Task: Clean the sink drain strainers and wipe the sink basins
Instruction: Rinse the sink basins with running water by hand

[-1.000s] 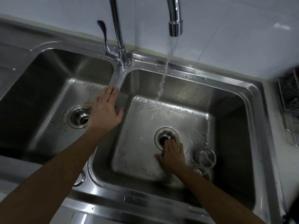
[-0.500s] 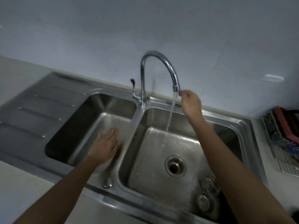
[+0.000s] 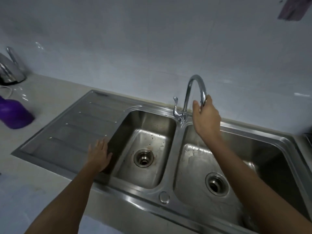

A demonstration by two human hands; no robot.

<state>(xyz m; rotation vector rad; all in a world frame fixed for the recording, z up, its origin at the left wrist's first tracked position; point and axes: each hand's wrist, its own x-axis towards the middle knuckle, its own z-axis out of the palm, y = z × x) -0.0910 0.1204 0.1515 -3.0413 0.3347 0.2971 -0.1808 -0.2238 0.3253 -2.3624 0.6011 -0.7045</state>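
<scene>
With the right hand (image 3: 206, 115) gripping the curved chrome faucet spout (image 3: 196, 78) above the right steel basin (image 3: 194, 166), swing it smoothly over the stained left steel basin (image 3: 150, 137), the flat, open left hand (image 3: 99, 153) steadying at its rim.

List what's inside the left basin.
The left basin holds its drain, rusty stains and droplets around it, nothing loose visible. The left hand lies over the left rim and covers part of that wall. The right hand grips the faucet spout, outside it.
</scene>
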